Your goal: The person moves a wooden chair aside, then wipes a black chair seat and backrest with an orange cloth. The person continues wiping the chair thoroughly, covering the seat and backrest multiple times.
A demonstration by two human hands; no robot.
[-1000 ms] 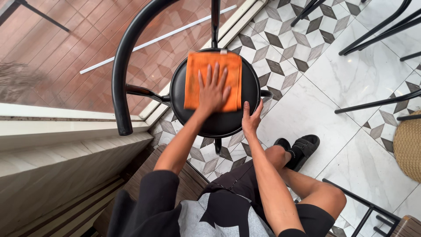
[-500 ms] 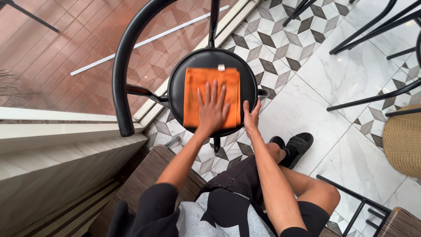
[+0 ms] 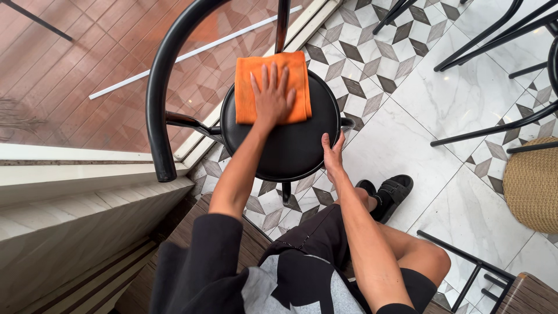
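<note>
My left hand (image 3: 271,96) lies flat with fingers spread on the orange cloth (image 3: 272,87), which covers the far edge of the round black chair seat (image 3: 290,145). My right hand (image 3: 333,157) grips the seat's near right edge, fingers curled.

Café: patterned tiles (image 3: 372,52), black chairs (image 3: 494,35)

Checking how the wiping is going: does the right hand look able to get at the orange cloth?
Probably yes. The right hand grips the seat's near edge; bare seat lies between it and the orange cloth, though the left hand covers the cloth's middle.
</note>
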